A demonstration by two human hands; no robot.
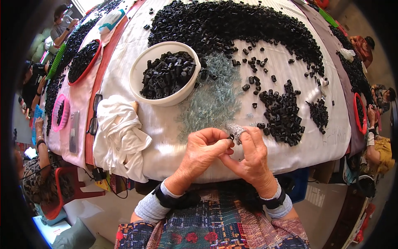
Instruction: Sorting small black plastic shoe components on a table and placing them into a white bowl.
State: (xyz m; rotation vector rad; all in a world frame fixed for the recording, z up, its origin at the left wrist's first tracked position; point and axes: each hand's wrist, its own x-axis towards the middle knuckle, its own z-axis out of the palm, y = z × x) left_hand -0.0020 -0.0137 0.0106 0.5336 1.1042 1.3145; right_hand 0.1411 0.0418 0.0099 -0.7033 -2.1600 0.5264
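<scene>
My left hand (202, 151) pinches a small black plastic part (231, 137) between thumb and fingertips, above the near part of the white cloth. Close against it, my right hand (253, 159) is closed, its fingertips meeting near that part; what they grip is hidden. A whitish, textured covering (235, 130) is around one right fingertip. Just beyond my hands lies a spread of small metal springs (213, 95). To the right is a pile of black cylindrical parts (284, 116), with a smaller heap of tiny black pieces (319, 115) beyond it.
A white bowl (136, 79) holds larger black parts at the left. A huge black heap (232, 23) covers the far cloth. Crumpled white fabric (118, 128), eyeglasses (94, 118) and a phone (74, 133) lie left. Other people work at tables on both sides.
</scene>
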